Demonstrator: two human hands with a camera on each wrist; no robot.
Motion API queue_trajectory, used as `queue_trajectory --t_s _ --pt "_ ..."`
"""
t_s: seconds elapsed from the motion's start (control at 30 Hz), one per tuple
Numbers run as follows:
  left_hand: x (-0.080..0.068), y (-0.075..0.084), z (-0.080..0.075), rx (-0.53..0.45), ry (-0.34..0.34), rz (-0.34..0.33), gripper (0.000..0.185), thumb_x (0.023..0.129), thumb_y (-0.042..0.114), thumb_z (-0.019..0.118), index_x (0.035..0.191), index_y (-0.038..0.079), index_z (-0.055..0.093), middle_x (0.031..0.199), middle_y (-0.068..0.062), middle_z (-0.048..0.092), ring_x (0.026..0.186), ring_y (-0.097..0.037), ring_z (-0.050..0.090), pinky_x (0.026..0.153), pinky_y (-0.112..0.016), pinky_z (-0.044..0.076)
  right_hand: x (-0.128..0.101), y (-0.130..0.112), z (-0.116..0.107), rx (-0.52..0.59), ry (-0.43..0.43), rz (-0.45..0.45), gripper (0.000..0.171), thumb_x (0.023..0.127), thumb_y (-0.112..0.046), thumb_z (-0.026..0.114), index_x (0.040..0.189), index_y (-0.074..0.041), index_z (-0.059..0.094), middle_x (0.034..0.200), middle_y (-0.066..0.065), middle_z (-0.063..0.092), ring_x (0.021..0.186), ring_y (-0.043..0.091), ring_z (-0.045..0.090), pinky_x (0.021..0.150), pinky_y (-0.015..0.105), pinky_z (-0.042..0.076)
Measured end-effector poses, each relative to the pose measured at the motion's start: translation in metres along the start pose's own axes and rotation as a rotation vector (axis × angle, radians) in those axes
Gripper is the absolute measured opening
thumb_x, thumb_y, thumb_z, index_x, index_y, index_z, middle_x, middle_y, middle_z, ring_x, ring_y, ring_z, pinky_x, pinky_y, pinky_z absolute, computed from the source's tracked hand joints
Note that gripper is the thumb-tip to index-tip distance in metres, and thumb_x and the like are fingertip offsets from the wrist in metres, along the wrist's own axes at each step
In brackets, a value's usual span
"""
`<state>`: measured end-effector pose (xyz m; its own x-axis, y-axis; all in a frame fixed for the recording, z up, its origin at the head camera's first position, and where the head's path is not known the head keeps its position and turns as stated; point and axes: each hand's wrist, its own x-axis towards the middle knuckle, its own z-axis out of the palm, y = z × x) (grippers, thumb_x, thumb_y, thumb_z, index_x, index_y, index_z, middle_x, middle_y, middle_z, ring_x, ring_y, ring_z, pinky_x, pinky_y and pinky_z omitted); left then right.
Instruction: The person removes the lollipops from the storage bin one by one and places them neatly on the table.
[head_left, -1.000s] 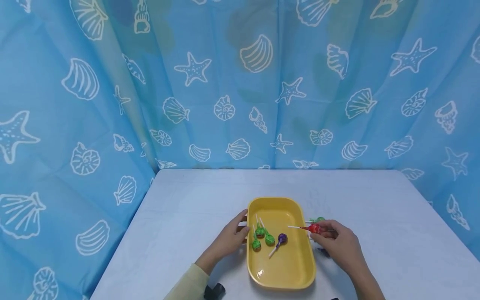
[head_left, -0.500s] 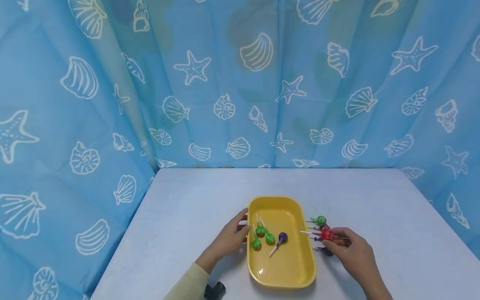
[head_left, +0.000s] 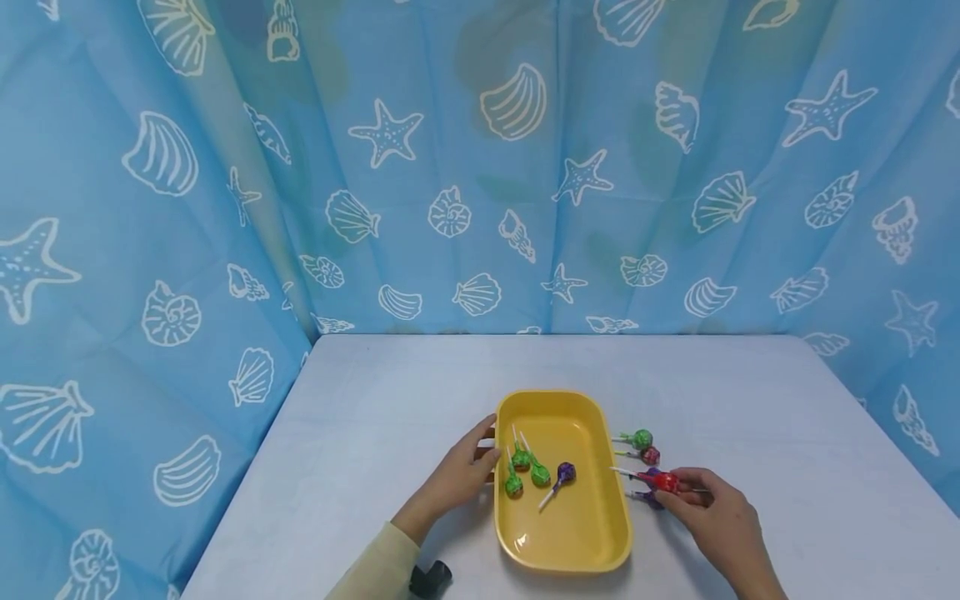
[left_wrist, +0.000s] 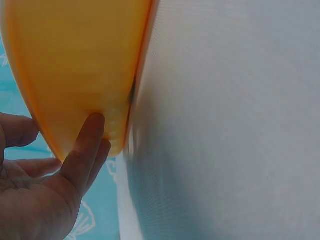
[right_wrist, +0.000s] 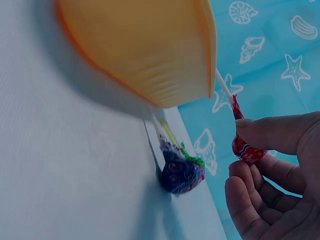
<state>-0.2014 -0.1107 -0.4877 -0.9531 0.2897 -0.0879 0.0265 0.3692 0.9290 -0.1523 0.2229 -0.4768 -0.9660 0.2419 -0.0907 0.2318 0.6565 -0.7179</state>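
My right hand [head_left: 716, 512] pinches a red lollipop [head_left: 664, 482] by its wrapped head, the stick pointing left to the rim of a yellow tray [head_left: 562, 542]. In the right wrist view the red lollipop [right_wrist: 245, 150] is between thumb and fingers, above the table. My left hand [head_left: 457, 475] touches the tray's left side; in the left wrist view its fairly straight fingers rest on the outer wall [left_wrist: 75, 60]. Inside the tray lie three green lollipops [head_left: 540, 477] and a purple lollipop [head_left: 566, 472].
Right of the tray lie a green lollipop [head_left: 641, 438], a dark red lollipop [head_left: 650, 455] and purple lollipops [head_left: 655, 500], partly hidden by the held one. A black object [head_left: 431, 579] is near the left sleeve. A blue shell-patterned curtain [head_left: 465, 167] hangs behind the white table [head_left: 375, 400].
My right hand has drawn the red lollipop back from over the tray, to the right and toward me, uncovering the row of lollipops. The left hand stays at the tray.
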Motion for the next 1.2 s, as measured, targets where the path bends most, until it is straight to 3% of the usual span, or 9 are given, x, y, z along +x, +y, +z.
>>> queue_trajectory --t_s 0.4,0.8,1.2 --pt "0.001 -0.002 -0.001 -0.005 0.001 0.004 0.058 0.108 0.015 0.049 0.161 0.009 0.027 0.151 -0.018 0.044 0.13 -0.035 0.055 0.092 -0.036 0.06 -0.003 0.012 0.004 -0.023 0.01 0.04 0.045 0.086 -0.02 0.082 0.117 0.007 0.063 0.093 0.014 0.069 0.083 0.027 0.065 0.068 0.038 0.062" --pt "0.0 -0.002 -0.002 -0.011 0.003 0.003 0.058 0.108 0.014 0.049 0.161 0.009 0.027 0.151 -0.019 0.044 0.13 -0.036 0.054 0.092 -0.037 0.06 -0.006 0.021 0.011 -0.044 -0.082 0.058 0.045 0.085 -0.023 0.082 0.115 0.007 0.064 0.089 0.007 0.066 0.076 0.019 0.059 0.065 0.03 0.056" --pt "0.001 -0.001 -0.001 -0.016 -0.006 -0.004 0.058 0.107 0.015 0.049 0.161 0.011 0.028 0.151 -0.017 0.045 0.13 -0.035 0.055 0.092 -0.037 0.06 -0.003 0.025 0.016 -0.094 -0.141 0.072 0.045 0.084 -0.019 0.082 0.114 0.009 0.062 0.087 0.006 0.065 0.074 0.018 0.058 0.069 0.036 0.059"
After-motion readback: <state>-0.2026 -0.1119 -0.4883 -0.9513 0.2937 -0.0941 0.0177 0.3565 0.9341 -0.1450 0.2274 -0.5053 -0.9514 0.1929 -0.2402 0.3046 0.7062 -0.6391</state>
